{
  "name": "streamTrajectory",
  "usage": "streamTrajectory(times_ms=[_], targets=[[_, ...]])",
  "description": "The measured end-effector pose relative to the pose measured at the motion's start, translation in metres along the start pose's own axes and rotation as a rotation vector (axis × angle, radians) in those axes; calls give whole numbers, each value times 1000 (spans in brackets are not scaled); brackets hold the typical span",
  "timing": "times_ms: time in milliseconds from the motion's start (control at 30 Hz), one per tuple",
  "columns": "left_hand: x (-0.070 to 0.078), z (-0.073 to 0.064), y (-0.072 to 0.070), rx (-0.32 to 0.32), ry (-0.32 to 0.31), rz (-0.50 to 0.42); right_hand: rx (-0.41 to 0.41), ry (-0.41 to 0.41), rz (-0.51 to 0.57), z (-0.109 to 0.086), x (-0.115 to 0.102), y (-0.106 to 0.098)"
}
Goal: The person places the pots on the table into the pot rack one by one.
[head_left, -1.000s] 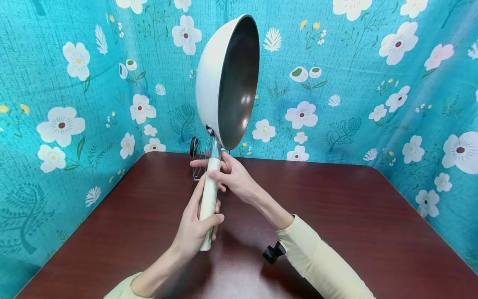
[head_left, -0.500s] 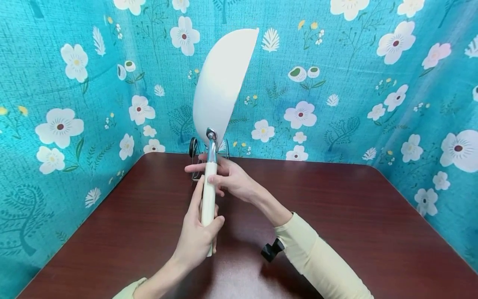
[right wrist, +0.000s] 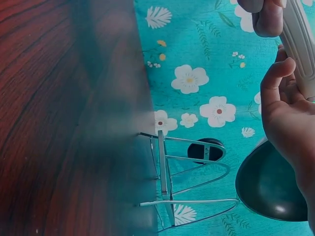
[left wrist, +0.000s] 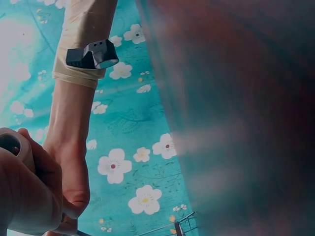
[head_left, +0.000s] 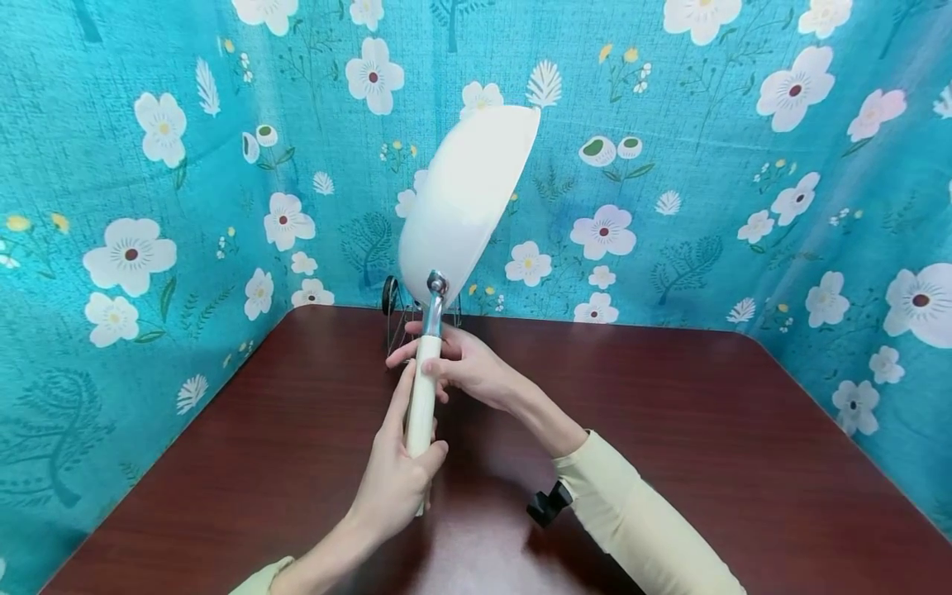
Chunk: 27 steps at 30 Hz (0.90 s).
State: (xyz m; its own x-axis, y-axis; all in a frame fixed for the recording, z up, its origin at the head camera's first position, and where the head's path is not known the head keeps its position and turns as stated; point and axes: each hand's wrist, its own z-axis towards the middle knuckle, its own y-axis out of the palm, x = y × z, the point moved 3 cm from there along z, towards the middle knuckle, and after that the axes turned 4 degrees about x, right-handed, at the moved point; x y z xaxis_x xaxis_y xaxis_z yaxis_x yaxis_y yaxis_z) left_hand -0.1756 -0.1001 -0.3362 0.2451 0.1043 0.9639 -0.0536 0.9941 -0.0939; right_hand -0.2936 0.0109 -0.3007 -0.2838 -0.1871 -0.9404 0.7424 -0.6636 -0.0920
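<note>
A deep frying pan (head_left: 464,198), white outside, is held up in the air over the table, leaning to the right. From the head, its outer side and the chrome joint show; its dark inside (right wrist: 270,191) appears in the right wrist view. My left hand (head_left: 390,475) wraps the lower part of the cream handle (head_left: 421,409), thumb across the front. Higher up, near the metal neck, my right hand (head_left: 476,368) holds the handle between thumb and fingers, with a finger or two stretching out to the left behind it. The handle's end (left wrist: 27,150) faces the left wrist camera.
A wire rack (right wrist: 162,167) with a black round part (right wrist: 197,150) stands near the table's back edge, behind the pan and partly hidden by it. The dark red table (head_left: 632,430) is bordered by a blue flowered curtain (head_left: 669,207). A black device (head_left: 549,502) sits on my right wrist.
The pan's bowl has turned and tipped down and away, so its dark inside has gone out of the head view. Both hands keep their hold and have lowered slightly.
</note>
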Motion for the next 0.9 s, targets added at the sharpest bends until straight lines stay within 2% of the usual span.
streamTrajectory(times_ms=[100, 433, 600, 900], targets=[[-2, 0, 2, -1, 20, 14, 1, 13, -2, -2, 2, -2], [-4, 1, 4, -13, 18, 7, 12, 60, 55, -5, 11, -4], [-6, 1, 5, -25, -22, -28, 28, 105, 113, -7, 18, -3], [-8, -1, 8, -82, -135, -136, 61, 185, 189, -9, 30, -2]])
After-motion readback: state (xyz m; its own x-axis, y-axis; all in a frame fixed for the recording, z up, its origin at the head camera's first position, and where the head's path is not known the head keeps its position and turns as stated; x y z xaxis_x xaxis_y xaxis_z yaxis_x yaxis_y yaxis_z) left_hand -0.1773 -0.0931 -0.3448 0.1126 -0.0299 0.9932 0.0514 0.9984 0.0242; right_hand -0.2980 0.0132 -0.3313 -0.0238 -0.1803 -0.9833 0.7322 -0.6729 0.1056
